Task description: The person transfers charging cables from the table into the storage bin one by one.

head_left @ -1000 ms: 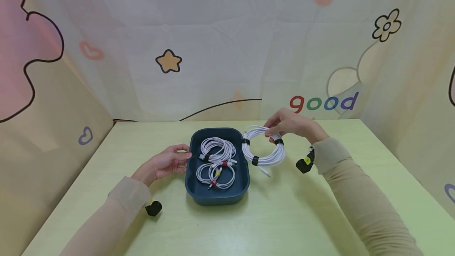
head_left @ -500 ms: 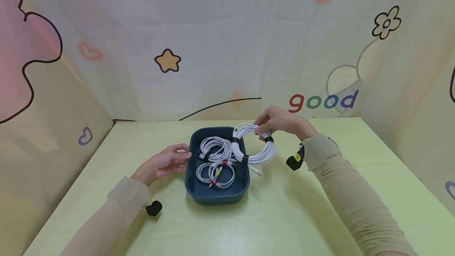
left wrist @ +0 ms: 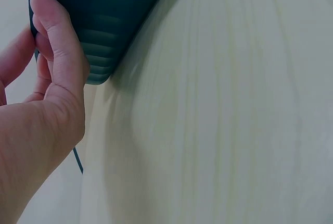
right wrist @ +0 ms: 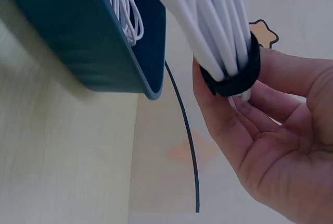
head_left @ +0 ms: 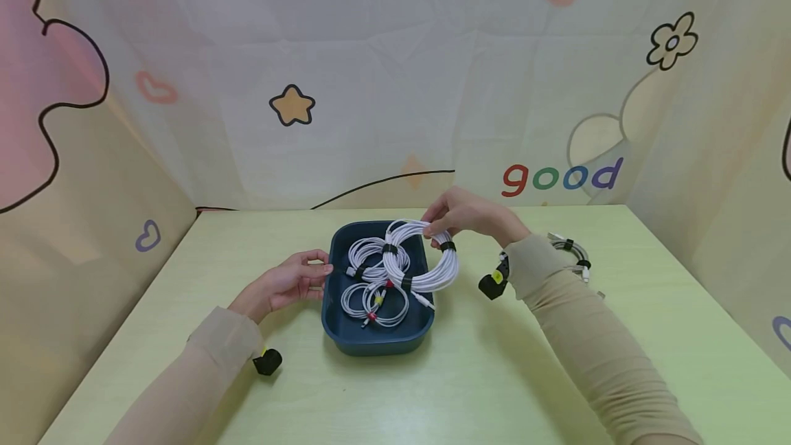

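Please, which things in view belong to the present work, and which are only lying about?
Apparently in the job:
blue bin, touched by left hand
white cable coil, held by right hand
white coils inside the bin

Apparently lying about:
grey cable bundle on the table

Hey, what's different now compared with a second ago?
The right hand moved leftward, carrying the large white cable coil from beside the bin to over its right side. A cable bundle on the table came into view past the right sleeve. Nothing was taken up or let go; the bin, its coils and the left hand stayed put.
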